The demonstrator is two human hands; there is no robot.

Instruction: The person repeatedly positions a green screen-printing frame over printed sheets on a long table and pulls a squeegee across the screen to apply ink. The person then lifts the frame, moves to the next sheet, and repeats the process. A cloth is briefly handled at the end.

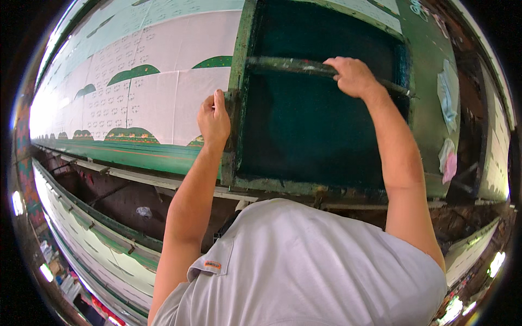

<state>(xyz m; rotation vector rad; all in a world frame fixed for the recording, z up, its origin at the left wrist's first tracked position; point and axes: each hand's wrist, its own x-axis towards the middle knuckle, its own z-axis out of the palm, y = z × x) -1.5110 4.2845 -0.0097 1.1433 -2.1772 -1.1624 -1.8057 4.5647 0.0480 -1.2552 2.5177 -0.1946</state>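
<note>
squeegee bar (293, 64) is lying left to right across the far half of a dark printing screen (237, 70), which is resting over the green desk (427, 70). the right hand (353, 77) is clasping the bar right of its middle, its grip curled over it. the left hand (213, 119) is poising at the screen's left edge, thumb up; i cannot tell whether its grip is pinching that edge. patterned cloth (182, 92) is spreading to the left. this is seeming a printing stroke, probably calling for a level bar and even pressure.
</note>
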